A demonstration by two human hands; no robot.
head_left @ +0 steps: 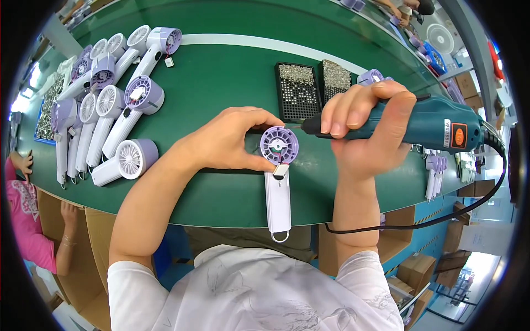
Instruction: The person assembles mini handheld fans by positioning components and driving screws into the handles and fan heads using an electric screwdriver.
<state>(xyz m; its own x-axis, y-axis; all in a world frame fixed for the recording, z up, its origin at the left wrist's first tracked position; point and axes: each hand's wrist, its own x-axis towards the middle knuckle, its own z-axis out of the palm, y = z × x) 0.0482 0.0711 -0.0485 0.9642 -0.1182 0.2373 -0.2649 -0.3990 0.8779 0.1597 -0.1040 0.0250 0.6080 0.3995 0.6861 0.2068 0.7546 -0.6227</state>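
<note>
In the middle of the green table lies a white handheld fan (278,203) with an open lilac head and a wire loop at its lower end. My left hand (236,139) grips the head between thumb and fingers. A small white part on wires hangs at the neck, close to my thumb. My right hand (365,124) is wrapped round a teal electric screwdriver (433,122) held almost level, its black nose pointing left. The thin bit comes near the upper right rim of the fan head; whether it touches, I cannot tell.
Several white and lilac fans (110,99) lie grouped on the left, one fan (131,159) near my left forearm. Two black trays (298,105) of small metal screws stand beyond my hands. The screwdriver's black cable (469,207) loops down right. Another person's arm (67,237) shows at far left.
</note>
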